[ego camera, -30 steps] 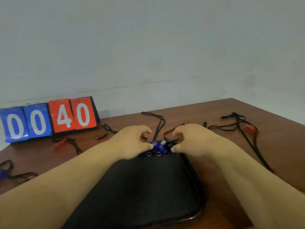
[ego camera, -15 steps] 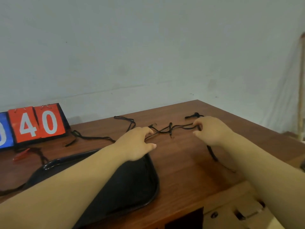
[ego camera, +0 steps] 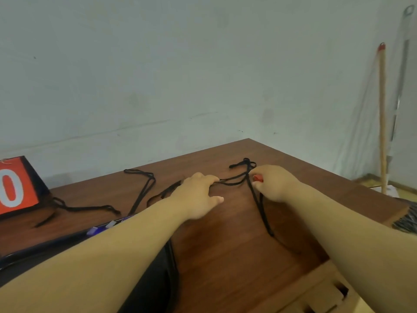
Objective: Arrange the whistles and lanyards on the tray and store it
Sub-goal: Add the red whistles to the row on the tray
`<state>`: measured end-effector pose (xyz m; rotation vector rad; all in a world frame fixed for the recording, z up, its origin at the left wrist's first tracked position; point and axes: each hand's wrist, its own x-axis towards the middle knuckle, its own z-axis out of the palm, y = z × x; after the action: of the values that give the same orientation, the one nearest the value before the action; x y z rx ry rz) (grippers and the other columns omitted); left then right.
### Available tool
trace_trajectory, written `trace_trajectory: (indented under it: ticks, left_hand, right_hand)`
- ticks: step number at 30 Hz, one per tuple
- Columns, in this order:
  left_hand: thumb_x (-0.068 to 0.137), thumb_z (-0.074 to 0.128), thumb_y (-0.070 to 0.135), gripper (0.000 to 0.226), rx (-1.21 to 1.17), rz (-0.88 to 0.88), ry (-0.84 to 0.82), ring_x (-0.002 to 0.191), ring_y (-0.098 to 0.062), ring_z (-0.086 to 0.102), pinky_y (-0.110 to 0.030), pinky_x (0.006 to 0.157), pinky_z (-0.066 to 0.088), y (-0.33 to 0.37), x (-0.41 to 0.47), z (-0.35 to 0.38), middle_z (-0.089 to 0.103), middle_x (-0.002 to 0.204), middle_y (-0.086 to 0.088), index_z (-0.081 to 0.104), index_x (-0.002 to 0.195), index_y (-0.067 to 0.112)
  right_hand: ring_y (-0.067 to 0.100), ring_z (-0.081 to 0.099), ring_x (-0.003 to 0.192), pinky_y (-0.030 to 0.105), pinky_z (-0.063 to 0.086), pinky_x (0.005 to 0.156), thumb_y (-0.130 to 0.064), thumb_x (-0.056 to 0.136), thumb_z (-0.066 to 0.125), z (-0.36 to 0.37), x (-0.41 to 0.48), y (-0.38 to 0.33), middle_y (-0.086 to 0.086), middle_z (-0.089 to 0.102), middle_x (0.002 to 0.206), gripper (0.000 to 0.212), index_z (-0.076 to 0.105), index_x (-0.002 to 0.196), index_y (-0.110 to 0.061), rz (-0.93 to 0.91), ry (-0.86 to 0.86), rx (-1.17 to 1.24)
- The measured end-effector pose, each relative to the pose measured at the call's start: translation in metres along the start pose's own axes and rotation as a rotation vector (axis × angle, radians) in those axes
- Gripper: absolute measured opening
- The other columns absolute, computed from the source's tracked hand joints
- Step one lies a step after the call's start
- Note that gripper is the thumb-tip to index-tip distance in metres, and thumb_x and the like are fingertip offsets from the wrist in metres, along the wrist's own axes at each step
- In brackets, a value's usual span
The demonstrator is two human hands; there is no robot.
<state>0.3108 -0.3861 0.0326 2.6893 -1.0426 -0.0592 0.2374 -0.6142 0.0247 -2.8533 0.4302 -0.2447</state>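
Since half a second ago the view has swung right and both hands have shifted along the cord. A red plastic whistle [ego camera: 258,178] now shows at the right hand [ego camera: 276,185]. That hand's fingers are curled in and pinch the whistle just above the brown wooden bench [ego camera: 225,256], near its far right corner.

The whistle's black cord lanyard [ego camera: 232,181] stretches roughly left-right to the left hand [ego camera: 198,196]. A second run trails from the right hand toward the camera.

Left-hand fingers lie fairly straight on top of the cord with the thumb held apart. It looks like pressing, not pinching.

The black plastic tray [ego camera: 162,285] lies down-left of the whistle, under the left forearm, so the left hand is the nearer one. Judged next move: gather the cord and bring the whistle left and back toward the camera onto the tray.

Blue whistles [ego camera: 100,228] already sit at the tray's far rim. Loose black lanyards [ego camera: 142,190] lie on the bench beyond it.

A red flip-score card [ego camera: 13,188] at far left reads "0" in white. No brand is legible anywhere. A wooden broom handle [ego camera: 382,120] leans on the wall at right.
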Motion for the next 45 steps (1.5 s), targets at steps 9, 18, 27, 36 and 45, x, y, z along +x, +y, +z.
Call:
trace_trajectory:
  ticks: [9, 18, 27, 36, 45]
  left_hand:
    - [0.096, 0.057, 0.057, 0.063, 0.002, 0.083, -0.041, 0.136, -0.026, 0.046, -0.046, 0.112, 0.043, 0.02, 0.025, 0.02, 0.042, 0.151, -0.001, 0.038, 0.153, 0.039]
    - [0.1, 0.05, 0.057, 0.052, 0.023, 0.273, -0.17, 0.132, -0.021, 0.043, -0.043, 0.109, 0.043, 0.058, 0.018, 0.033, 0.043, 0.145, 0.003, 0.042, 0.149, 0.047]
    - [0.098, 0.047, 0.063, 0.052, 0.1, 0.234, -0.238, 0.139, -0.023, 0.036, -0.054, 0.114, 0.036, 0.051, 0.005, 0.029, 0.041, 0.148, 0.005, 0.045, 0.147, 0.047]
    - [0.093, 0.055, 0.065, 0.04, 0.013, 0.205, -0.216, 0.119, -0.014, 0.05, -0.044, 0.105, 0.047, 0.035, -0.028, 0.017, 0.051, 0.129, 0.011, 0.062, 0.126, 0.043]
    - [0.096, 0.065, 0.04, 0.039, -0.01, 0.372, -0.348, 0.116, -0.008, 0.051, -0.029, 0.1, 0.043, 0.045, -0.066, 0.004, 0.05, 0.131, 0.012, 0.058, 0.134, 0.044]
  right_hand:
    - [0.024, 0.059, 0.121, 0.036, 0.048, 0.103, -0.021, 0.097, 0.061, 0.017, 0.017, 0.019, 0.003, 0.057, 0.14, 0.039, 0.063, 0.136, -0.026, 0.047, 0.091, 0.05]
    - [0.019, 0.062, 0.111, 0.032, 0.05, 0.093, -0.021, 0.097, 0.063, 0.026, 0.02, 0.031, 0.0, 0.063, 0.131, 0.025, 0.071, 0.12, -0.026, 0.055, 0.14, 0.163]
    - [0.011, 0.062, 0.106, 0.034, 0.053, 0.092, -0.039, 0.09, 0.072, 0.02, 0.006, 0.032, -0.012, 0.069, 0.115, 0.019, 0.07, 0.109, -0.038, 0.02, 0.12, 0.363]
    - [0.002, 0.063, 0.098, 0.023, 0.046, 0.079, -0.035, 0.088, 0.075, 0.007, -0.031, 0.016, -0.018, 0.071, 0.103, 0.014, 0.073, 0.102, -0.036, -0.069, 0.168, 0.521]
    - [-0.003, 0.063, 0.096, 0.012, 0.043, 0.074, -0.026, 0.086, 0.08, -0.01, -0.08, 0.01, -0.019, 0.069, 0.103, 0.025, 0.07, 0.108, -0.032, -0.126, 0.037, 0.51]
